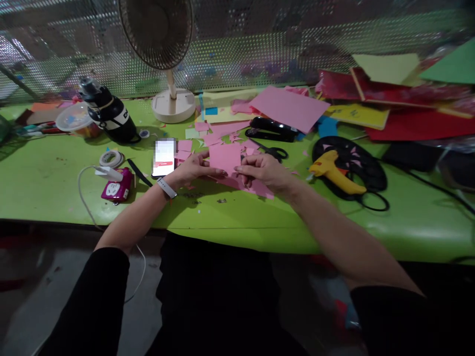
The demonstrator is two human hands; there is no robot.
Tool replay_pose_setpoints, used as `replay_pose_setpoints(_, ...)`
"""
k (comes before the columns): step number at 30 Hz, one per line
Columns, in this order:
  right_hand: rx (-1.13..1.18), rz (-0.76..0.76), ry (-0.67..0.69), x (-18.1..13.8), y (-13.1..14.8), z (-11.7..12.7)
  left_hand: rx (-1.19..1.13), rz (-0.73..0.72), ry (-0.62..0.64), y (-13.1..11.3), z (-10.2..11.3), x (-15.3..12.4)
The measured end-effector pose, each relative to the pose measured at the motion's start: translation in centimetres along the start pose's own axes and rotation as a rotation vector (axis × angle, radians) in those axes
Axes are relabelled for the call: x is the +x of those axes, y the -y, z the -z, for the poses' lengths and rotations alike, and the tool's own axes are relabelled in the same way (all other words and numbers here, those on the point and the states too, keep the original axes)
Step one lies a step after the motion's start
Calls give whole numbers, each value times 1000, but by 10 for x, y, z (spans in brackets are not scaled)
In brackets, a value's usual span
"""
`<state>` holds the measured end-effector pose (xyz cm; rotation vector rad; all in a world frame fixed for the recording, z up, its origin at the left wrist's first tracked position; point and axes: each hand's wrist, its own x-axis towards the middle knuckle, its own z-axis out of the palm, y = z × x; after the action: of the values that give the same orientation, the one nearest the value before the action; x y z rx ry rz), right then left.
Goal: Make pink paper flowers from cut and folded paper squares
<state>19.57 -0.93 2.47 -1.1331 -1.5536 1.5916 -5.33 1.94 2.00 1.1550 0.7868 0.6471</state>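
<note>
A square of pink paper (225, 157) is held up between my two hands above the green table. My left hand (195, 168) pinches its left and lower edge, and a watch band circles that wrist. On the opposite side, my right hand (261, 170) grips the lower right corner between thumb and bent fingers. Below the square lies another pink sheet (264, 189), partly covered by my right hand. Black-handled scissors (276, 152) rest just beyond my right hand among pink scraps. A phone (164, 157) with a lit screen lies left of my left hand.
A black stapler (272, 129) and a large pink sheet (289, 106) lie behind. To the right, a yellow glue gun (337, 172) rests on a black tray (376, 170). A fan (173, 106), a black bottle (115, 116), tape (111, 158) and a purple socket adapter (118, 187) stand left.
</note>
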Motion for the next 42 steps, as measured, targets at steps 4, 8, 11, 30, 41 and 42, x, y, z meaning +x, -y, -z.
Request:
replay_pose_setpoints(4,-19,-28,15,-3,0,-6,34,-3,-18,0,-6,-1)
replay_pose_setpoints(8,-47,-26,10,-2,1,-2,61,26,-25,-5,-8,-3)
replay_pose_setpoints(11,-45,-24,-50,0,3,10,77,54,-55,-14,-3,-7)
replay_pose_setpoints(30,-502,-48,-2,-15,28,39,258,80,-178,-14,13,-1)
replay_pose_setpoints(41,-1386,-235,-311,-61,-4,45,185,95,-129,-10,17,4)
replay_pose_setpoints(42,-1382,-238,-323,-58,-7,43,187,95,-123,-9,18,4)
